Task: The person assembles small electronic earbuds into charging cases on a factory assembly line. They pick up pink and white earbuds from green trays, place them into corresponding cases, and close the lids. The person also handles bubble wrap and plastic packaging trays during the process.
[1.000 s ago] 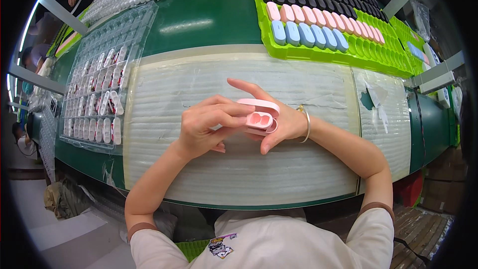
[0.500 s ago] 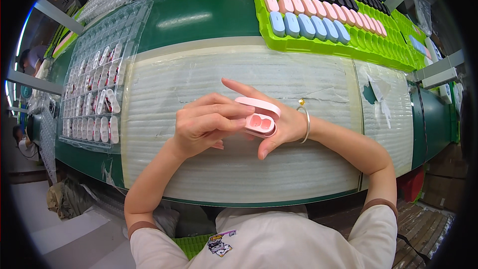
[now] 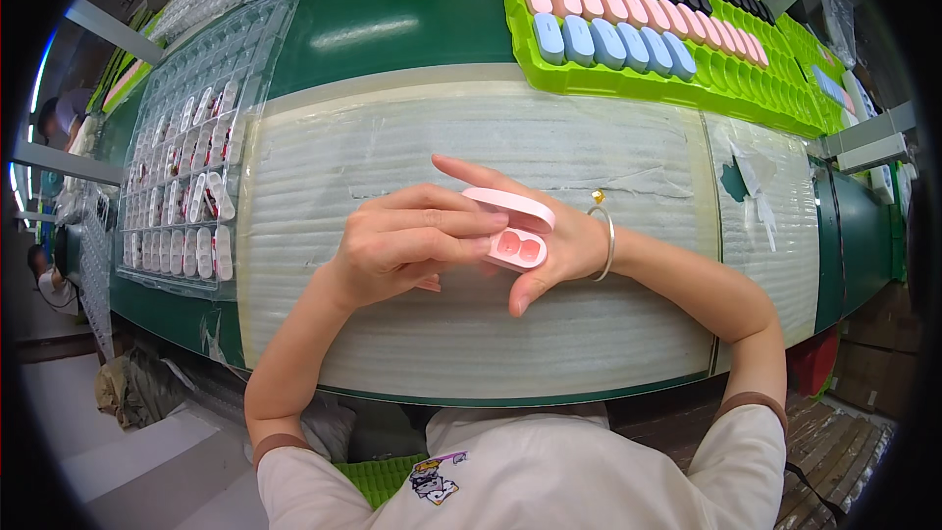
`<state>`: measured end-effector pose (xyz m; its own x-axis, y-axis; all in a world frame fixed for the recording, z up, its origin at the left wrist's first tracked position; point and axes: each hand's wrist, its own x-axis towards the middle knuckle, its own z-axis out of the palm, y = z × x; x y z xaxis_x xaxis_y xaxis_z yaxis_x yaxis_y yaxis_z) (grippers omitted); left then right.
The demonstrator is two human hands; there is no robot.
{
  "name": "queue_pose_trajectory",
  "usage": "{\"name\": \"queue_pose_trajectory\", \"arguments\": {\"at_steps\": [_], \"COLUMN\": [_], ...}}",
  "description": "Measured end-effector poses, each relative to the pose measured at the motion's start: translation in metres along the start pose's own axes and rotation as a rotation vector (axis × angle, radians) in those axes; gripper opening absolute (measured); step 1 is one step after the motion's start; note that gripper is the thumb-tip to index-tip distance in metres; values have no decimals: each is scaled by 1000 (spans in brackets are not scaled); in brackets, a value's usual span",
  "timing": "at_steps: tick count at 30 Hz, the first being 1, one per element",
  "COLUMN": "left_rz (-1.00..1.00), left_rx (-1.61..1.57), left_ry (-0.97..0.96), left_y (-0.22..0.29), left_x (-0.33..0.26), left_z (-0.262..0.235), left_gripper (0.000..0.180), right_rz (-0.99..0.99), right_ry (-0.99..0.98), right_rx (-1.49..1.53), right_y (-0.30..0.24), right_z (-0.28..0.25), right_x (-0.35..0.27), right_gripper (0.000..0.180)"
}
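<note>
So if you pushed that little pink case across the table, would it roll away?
Probably not: the pink case looks flattish with rounded corners, so it would likely slide. It seems stiff and light, since the right hand cradles it easily. Its open lid might flap if knocked.

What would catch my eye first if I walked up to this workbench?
Probably the open pink case at the centre, cupped in the right hand while the left hand presses its fingers against it, over a pale ribbed mat. Next, the bright green tray at the upper right, lined with pink, blue and black cases. On the left lies a clear plastic tray of small white parts.
</note>
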<state>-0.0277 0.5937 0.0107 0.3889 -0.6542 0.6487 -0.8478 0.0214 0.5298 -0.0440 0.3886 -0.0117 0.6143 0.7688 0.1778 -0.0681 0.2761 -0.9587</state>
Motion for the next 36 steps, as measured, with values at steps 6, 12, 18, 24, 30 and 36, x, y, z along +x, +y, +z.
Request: {"name": "queue_pose_trajectory", "arguments": {"at_steps": [6, 12, 18, 24, 30, 36], "left_rz": [41, 53, -196, -453, -468, -406], "left_rx": [179, 388, 367, 369, 505, 707], "left_ry": [-27, 215, 266, 333, 336, 94], "left_y": [0, 1, 6, 21, 26, 13], "left_x": [1, -1, -2, 1, 11, -3], "left_z": [-2, 25, 20, 21, 21, 18], "left_gripper": [33, 39, 43, 39, 33, 33], "right_rz": [-37, -58, -97, -372, -315, -424], "right_ry": [33, 166, 464, 675, 875, 779], "right_rx": [152, 264, 246, -892, -585, -746], "right_y": [7, 14, 12, -14, -3, -1], "right_z": [1, 3, 9, -6, 10, 9], "right_x": [3, 8, 13, 19, 47, 54], "right_gripper": [117, 123, 96, 23, 42, 51]}}
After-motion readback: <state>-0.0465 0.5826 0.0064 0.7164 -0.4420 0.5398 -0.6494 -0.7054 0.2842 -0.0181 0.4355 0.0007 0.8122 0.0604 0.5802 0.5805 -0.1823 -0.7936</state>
